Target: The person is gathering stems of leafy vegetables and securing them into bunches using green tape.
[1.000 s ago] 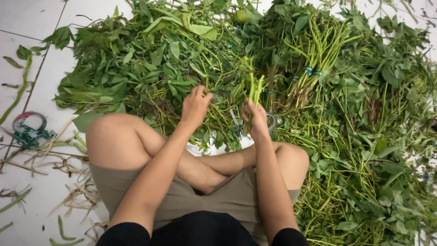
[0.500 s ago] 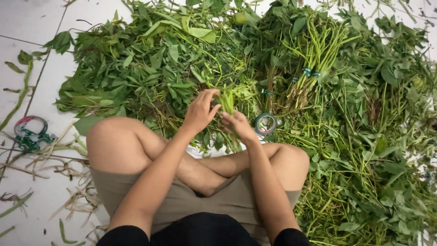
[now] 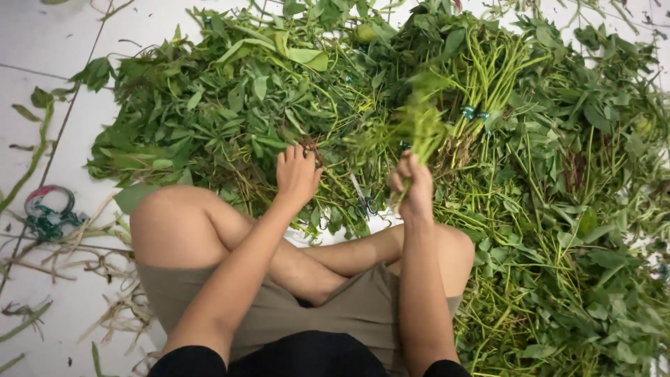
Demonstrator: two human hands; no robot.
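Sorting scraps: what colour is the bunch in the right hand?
Bright green bunch, held in the right hand; head view.

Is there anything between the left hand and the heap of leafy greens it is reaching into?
Nothing visible. The left hand rests directly on the heap of leafy greens, fingers among the stems. The right hand holds a small bunch of greens upright, apart from it. The scissors lie on the floor between the hands, not in the way.
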